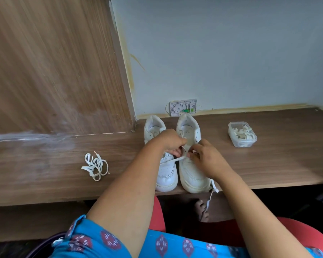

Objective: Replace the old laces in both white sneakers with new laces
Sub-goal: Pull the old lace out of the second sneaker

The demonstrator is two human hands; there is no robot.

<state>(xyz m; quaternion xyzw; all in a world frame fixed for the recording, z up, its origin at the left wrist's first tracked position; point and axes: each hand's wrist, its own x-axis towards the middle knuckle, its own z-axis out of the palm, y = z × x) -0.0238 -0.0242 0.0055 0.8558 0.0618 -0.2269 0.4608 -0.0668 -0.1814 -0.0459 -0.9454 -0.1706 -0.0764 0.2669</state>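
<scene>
Left sneaker: we found a white low-top leather sneaker [167,169] standing upright on the brown wood-grain desk [268,164], its long axis running from the wall towards the person, toe at the near desk edge and heel near the wall.
Right sneaker: a second white low-top leather sneaker [191,175] stood just beside the first and parallel to it, toe likewise towards the person and heel towards the wall.
Lace in work: a flat white shoelace [173,160] ran crosswise from the right sneaker's eyelet area over the left sneaker; another stretch of it hung past the right sneaker's toe and over the desk edge.
Left hand: we recorded the left hand [171,141] above the sneakers' openings, fingers curled and pinching the lace.
Right hand: the right hand [206,158] lay over the right sneaker's throat, fingertips pinching the lace at the eyelets.
Loose lace: a tangled off-white flat shoelace [95,165] lay on the desk, well apart to the left of the sneakers.
Container: a clear lidded plastic box [242,134] holding white lace-like items sat on the desk, to the right of the sneakers.
Wall fitting: a small white open junction box [182,107] was mounted behind the heels.
</scene>
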